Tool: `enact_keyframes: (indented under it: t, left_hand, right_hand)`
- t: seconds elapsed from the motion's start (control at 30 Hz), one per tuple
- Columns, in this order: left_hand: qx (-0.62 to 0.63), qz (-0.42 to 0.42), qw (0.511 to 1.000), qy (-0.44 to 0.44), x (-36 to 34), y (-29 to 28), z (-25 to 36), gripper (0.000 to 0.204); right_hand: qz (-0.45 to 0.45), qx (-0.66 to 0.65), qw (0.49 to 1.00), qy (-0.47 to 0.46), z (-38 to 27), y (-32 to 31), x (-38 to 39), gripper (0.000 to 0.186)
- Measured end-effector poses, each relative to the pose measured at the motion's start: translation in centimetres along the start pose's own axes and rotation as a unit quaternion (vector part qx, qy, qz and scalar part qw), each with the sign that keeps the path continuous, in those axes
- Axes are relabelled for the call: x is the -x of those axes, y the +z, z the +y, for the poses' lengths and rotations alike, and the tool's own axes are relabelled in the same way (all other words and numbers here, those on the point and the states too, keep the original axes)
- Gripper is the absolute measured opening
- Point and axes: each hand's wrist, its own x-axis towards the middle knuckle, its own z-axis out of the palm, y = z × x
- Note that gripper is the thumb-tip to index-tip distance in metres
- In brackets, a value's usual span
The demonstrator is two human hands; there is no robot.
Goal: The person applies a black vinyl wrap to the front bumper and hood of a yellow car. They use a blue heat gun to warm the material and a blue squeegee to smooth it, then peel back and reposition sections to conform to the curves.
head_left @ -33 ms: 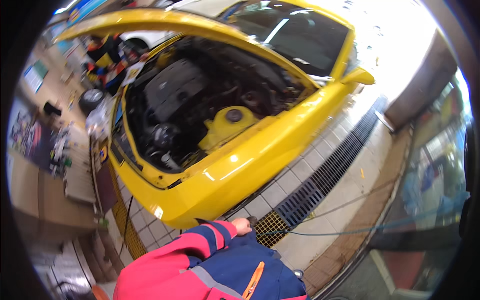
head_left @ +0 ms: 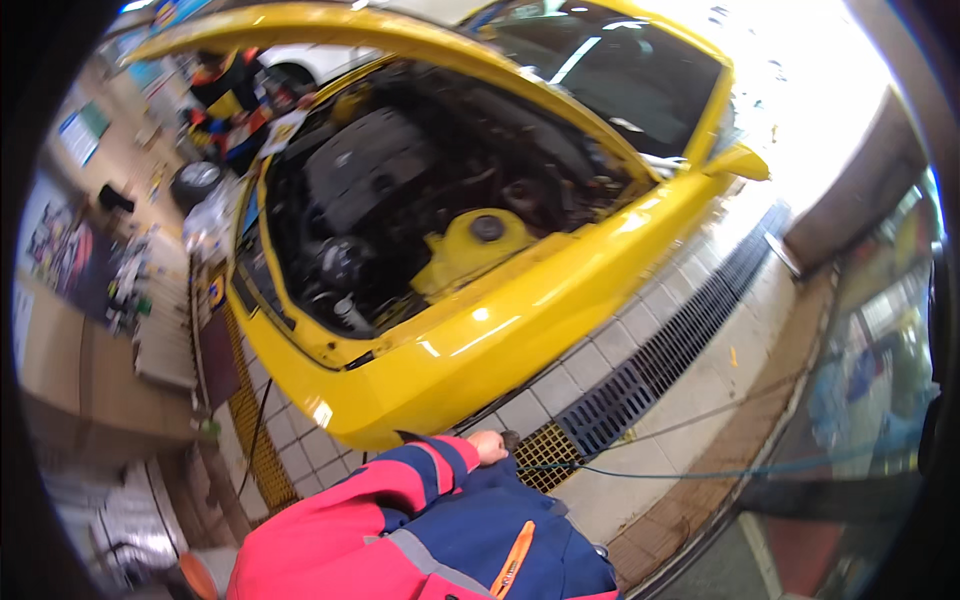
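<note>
My left hand (head_left: 488,447), in a pink and navy sleeve, is held close in front of my body. Its fingers look closed against a small dark thing (head_left: 510,440) whose kind I cannot make out. A thin teal hose (head_left: 660,474) stretches from near this hand off to the right. Beyond the hand stands a yellow car (head_left: 400,395) with its hood (head_left: 330,25) raised. The engine bay shows a dark engine cover (head_left: 365,165) and a yellow reservoir cover with a black cap (head_left: 487,228). My right hand is not in view.
A person in dark, colourful clothes (head_left: 225,100) is at the car's far front, near a white paper (head_left: 283,132). A loose wheel (head_left: 197,182) lies left. Floor grating (head_left: 605,408) runs along the car's side. A glass panel (head_left: 870,350) stands right.
The view has shifted slightly, so the car sits a little further right in the picture. My left hand stays in nearly the same place and pose.
</note>
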Motion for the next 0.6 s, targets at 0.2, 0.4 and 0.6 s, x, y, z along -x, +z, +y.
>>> enact_keyframes:
  t: [0.2,0.4,0.6]
  left_hand:
    - [-0.018,0.059,0.986,-0.158,2.3,3.2,-13.9,0.053]
    - [0.168,-0.059,0.938,-0.298,19.4,17.3,-19.8,0.052]
    - [0.27,-0.058,0.895,-0.351,31.0,23.1,-13.5,0.049]
  right_hand:
    - [-0.023,-0.02,0.999,-0.039,-16.2,-5.1,-3.3,0.058]
    - [-0.039,-0.031,0.996,-0.071,-23.8,-6.9,-3.6,0.057]
    - [-0.035,-0.037,0.996,-0.074,-21.4,-8.4,-3.6,0.057]
